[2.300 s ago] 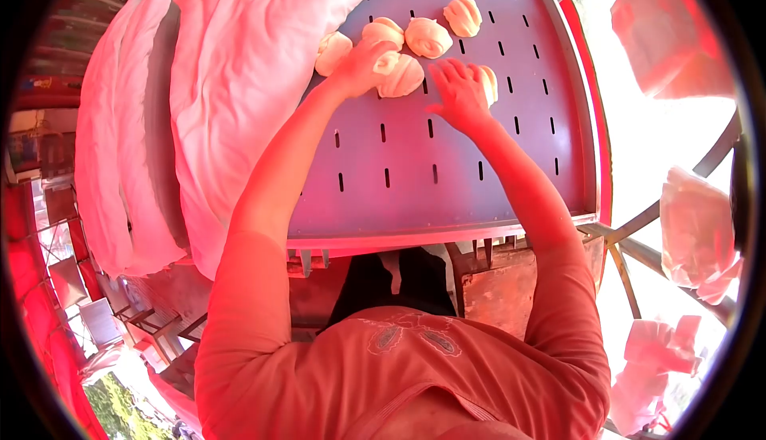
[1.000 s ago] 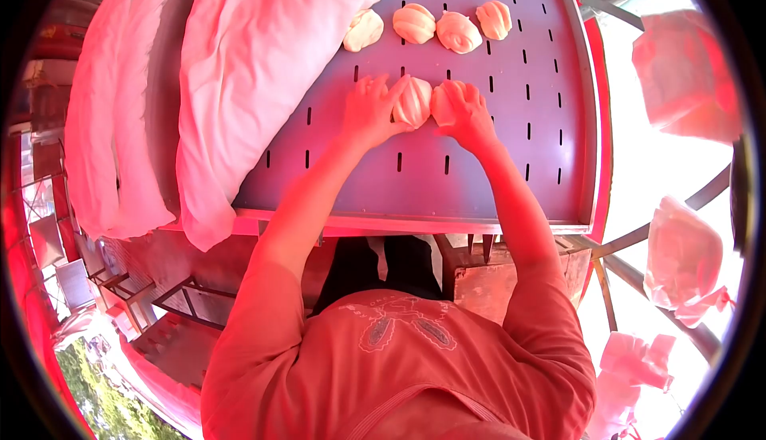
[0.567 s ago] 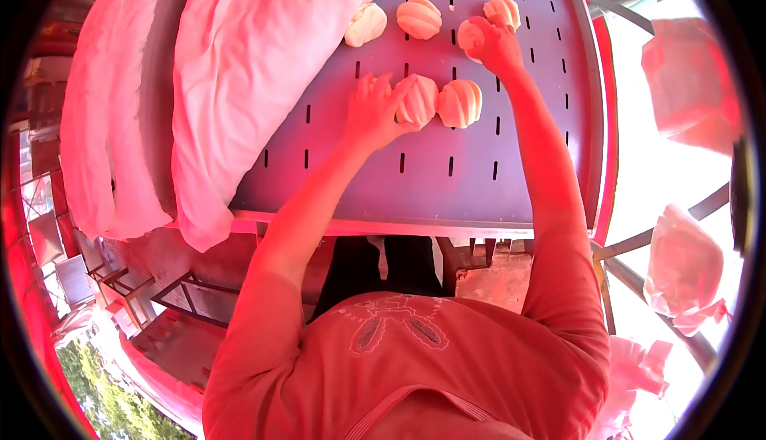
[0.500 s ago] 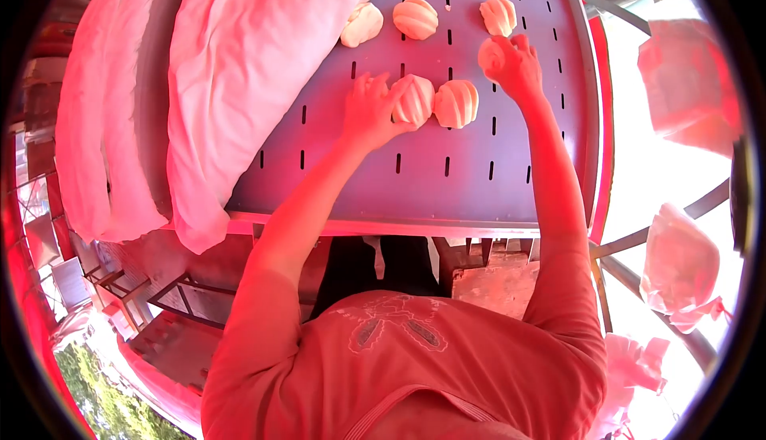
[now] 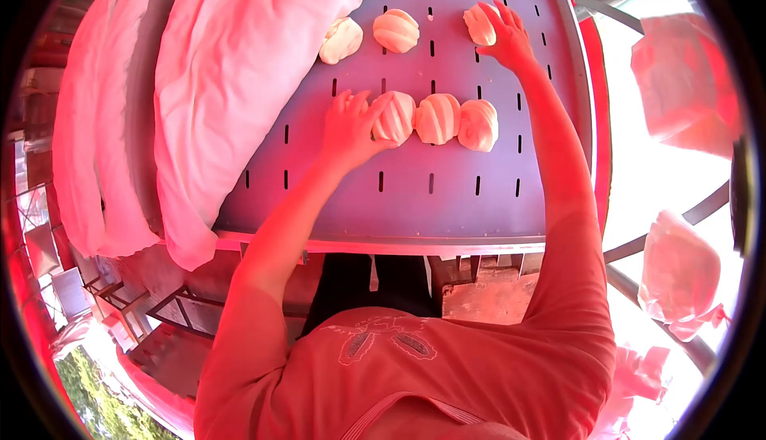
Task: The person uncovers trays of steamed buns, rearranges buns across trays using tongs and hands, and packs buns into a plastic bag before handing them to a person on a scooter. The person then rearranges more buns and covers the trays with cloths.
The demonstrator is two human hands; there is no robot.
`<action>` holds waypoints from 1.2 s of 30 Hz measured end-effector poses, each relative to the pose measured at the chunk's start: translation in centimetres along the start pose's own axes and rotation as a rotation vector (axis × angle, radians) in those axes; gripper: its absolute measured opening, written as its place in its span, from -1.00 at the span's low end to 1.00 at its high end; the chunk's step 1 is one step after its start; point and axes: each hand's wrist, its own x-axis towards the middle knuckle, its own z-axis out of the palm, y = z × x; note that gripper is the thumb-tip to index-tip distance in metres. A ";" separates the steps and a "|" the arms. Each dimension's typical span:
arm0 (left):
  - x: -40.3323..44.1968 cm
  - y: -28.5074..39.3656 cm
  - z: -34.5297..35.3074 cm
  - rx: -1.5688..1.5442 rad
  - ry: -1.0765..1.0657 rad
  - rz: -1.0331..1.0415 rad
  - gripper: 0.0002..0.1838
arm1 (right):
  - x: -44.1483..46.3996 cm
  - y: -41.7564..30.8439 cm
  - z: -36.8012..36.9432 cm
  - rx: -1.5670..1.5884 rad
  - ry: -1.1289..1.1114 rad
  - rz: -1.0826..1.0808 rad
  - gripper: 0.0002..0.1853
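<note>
My left hand (image 5: 351,130) cups the left side of a twisted dough roll (image 5: 393,117), its thumb and a finger around it. That roll is at the left end of a row, touching a second roll (image 5: 437,119) and then a third roll (image 5: 478,126). Farther back, my right hand (image 5: 508,39) reaches over the table with its fingers spread beside another twisted roll (image 5: 481,24). Its thumb is below that roll and its fingertips are at the right side; whether they press on it I cannot tell.
The rolls lie on a slotted metal table (image 5: 383,209). Another roll (image 5: 396,31) and a paler roll (image 5: 341,40) sit farther back. A thick cloth (image 5: 239,73) covers the table's left side. Wrapped bundles (image 5: 678,264) stand on the right beyond the table edge.
The roll that was in my right hand now lies at the right end of the row. My right hand has moved away to the far roll. My left hand stays at the leftmost roll.
</note>
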 end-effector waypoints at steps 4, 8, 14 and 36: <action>-0.2 -0.7 0.4 -0.028 0.058 0.060 -0.05 | 4.0 1.7 5.6 0.183 -0.161 0.180 -0.33; -0.3 -0.6 0.6 -0.050 0.022 0.037 -0.01 | -2.2 0.7 -1.5 0.280 -0.032 0.158 -0.50; -0.1 0.9 -1.7 -0.056 -0.072 0.009 0.08 | -17.2 -2.7 -8.8 0.522 -0.360 0.235 -0.22; 3.9 -1.6 2.3 -0.086 -0.117 0.329 -0.36 | -11.4 -9.7 -3.5 0.255 -0.368 -0.207 -0.43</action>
